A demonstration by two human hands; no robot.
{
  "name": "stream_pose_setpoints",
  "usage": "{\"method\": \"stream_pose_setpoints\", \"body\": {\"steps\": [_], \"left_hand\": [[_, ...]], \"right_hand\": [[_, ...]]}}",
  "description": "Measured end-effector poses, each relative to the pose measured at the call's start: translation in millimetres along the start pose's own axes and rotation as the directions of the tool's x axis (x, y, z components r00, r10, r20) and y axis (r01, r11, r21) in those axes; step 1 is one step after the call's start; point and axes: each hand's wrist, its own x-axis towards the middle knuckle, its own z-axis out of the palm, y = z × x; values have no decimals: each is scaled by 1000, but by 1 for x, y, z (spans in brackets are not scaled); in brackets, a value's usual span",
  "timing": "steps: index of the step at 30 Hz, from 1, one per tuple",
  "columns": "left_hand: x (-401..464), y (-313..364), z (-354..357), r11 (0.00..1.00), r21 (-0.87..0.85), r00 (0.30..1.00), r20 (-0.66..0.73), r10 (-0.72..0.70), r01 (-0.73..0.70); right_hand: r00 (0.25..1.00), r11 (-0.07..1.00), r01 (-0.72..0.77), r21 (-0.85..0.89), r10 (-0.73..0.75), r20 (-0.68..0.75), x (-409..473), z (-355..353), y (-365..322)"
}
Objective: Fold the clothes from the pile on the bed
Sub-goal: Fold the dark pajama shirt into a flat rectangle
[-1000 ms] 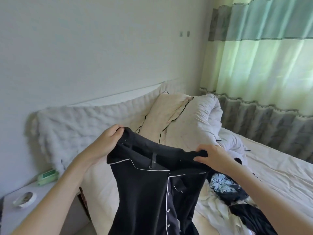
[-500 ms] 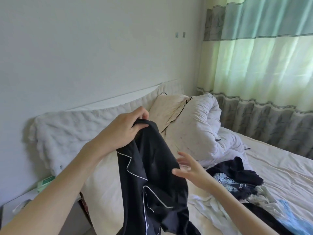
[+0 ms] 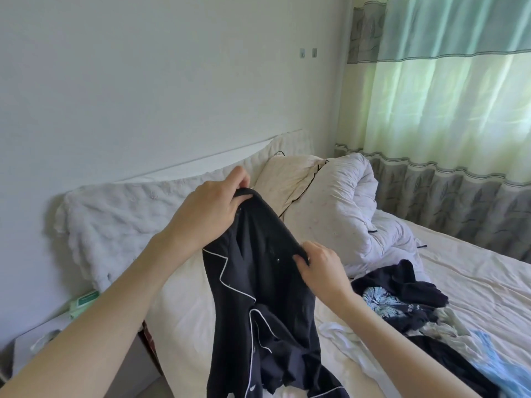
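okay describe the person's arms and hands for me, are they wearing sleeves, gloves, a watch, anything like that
Both arms are bare as far up as the head view shows: no sleeves reach the forearms. The left hand and right hand wear no gloves, and no watch, bracelet or ring is visible on either wrist or hand.

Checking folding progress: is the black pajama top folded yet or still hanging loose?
Not folded. The black pajama top hangs bunched from the left hand, right hand gripping its edge.
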Motion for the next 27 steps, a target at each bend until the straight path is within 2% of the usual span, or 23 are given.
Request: {"method": "stream_pose_setpoints", "body": {"steps": [3, 5, 10, 14, 17, 20, 22, 24, 27], "left_hand": [[-3, -4, -4, 999, -12, 999, -17, -49, 49], [-3, -2, -4, 994, -59, 996, -29, -89, 88], [1, 6, -6, 968, -219, 991, -30, -129, 119], [2, 7, -10, 952, -264, 988, 1, -158, 152], [1, 5, -12, 934, -302, 981, 48, -187, 193], [-1, -10, -22, 928, -268, 961, 164, -222, 260], [-5, -25, -30, 936, -171, 908, 345, -236, 308], [-7, -32, -31, 950, -19, 836, 480, -266, 313], [-3, -29, -26, 949, 66, 817, 492, -300, 309]], "right_hand": [[990, 987, -72, -143, 88, 112, -1, 0, 29], [983, 983, -98, -154, 120, 140, -1, 3, 39], [959, 960, -180, 215, 122, 256, -8, 14, 31], [935, 967, -134, 217, 51, 350, -13, 22, 21], [956, 981, -88, 171, 35, 290, -14, 24, 14], [981, 993, -121, 7, 119, 153, -3, 2, 19], [983, 981, -168, -95, 174, 65, 14, -29, 28], [989, 976, -138, -167, 144, 23, 34, -63, 31], [997, 961, -74, -266, 74, -12, 59, -103, 19]]}}
